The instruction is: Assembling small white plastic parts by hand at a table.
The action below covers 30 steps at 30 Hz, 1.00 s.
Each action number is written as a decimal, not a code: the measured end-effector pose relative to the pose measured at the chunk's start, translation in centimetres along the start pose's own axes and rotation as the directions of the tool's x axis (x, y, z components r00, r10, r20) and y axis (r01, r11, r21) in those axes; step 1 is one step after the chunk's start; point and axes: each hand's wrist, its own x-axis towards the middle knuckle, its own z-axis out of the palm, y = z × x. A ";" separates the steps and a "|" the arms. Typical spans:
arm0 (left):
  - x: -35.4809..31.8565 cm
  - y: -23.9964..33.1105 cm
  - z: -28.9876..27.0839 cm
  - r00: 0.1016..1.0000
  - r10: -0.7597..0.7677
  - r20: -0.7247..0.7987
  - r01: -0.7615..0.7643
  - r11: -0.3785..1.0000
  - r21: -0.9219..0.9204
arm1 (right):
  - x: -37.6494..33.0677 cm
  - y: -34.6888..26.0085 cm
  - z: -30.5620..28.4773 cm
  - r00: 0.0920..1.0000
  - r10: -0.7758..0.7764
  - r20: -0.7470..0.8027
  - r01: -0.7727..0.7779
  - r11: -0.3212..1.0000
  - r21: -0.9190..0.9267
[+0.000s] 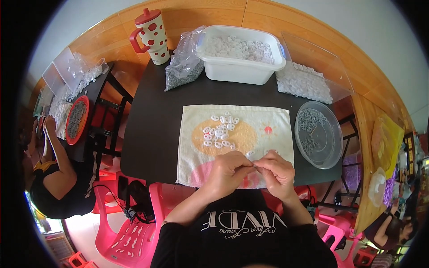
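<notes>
Over the near edge of a cream towel (277,120) my two hands meet, fingertips together. My left hand (230,172) is closed in a pinch, and my right hand (277,173) pinches from the other side. What sits between the fingertips is too small and hidden to name. Beyond my left hand lies a loose group of small white oval pieces (219,133), several showing two dark holes. One more white piece (250,153) rests just past my fingers, and another is partly covered by my right hand.
A white tub (239,71) of white pieces stands at the back, beside a bag of grey parts (183,76) and a spotted tumbler (154,38). At right are a clear box (304,82) and a round clear tray (318,134). Another person (56,174) works at left.
</notes>
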 end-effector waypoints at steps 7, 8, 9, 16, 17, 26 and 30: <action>1.0 -1.4 0.2 0.961 0.216 -0.173 -0.121 0.891 0.438 | -2.4 1.6 -1.5 0.909 0.393 -0.142 -0.313 0.865 0.393; 1.2 -1.1 1.0 0.969 0.216 -0.117 -0.121 0.833 0.540 | -2.4 1.8 -1.6 0.904 0.398 -0.154 -0.309 0.859 0.408; 1.4 -0.8 1.8 0.975 0.211 -0.062 -0.125 0.763 0.635 | -2.4 1.9 -1.7 0.901 0.402 -0.166 -0.303 0.854 0.422; 1.6 -2.4 3.4 0.957 0.282 -0.070 -0.159 0.710 0.685 | -3.0 1.8 -0.6 0.897 0.398 -0.192 -0.275 0.843 0.462; 1.4 -2.4 3.2 0.983 0.101 -0.155 -0.031 0.916 0.400 | -2.9 1.6 -0.7 0.897 0.397 -0.194 -0.274 0.844 0.462; 0.4 -2.8 2.4 0.967 -0.253 -0.010 0.143 0.577 -0.804 | -1.8 0.1 0.6 0.934 0.300 -0.195 -0.169 0.850 0.499; -0.1 -3.2 1.8 0.961 -0.272 0.048 0.183 0.498 -0.848 | -1.3 -0.5 0.8 0.956 0.208 -0.209 -0.108 0.906 0.410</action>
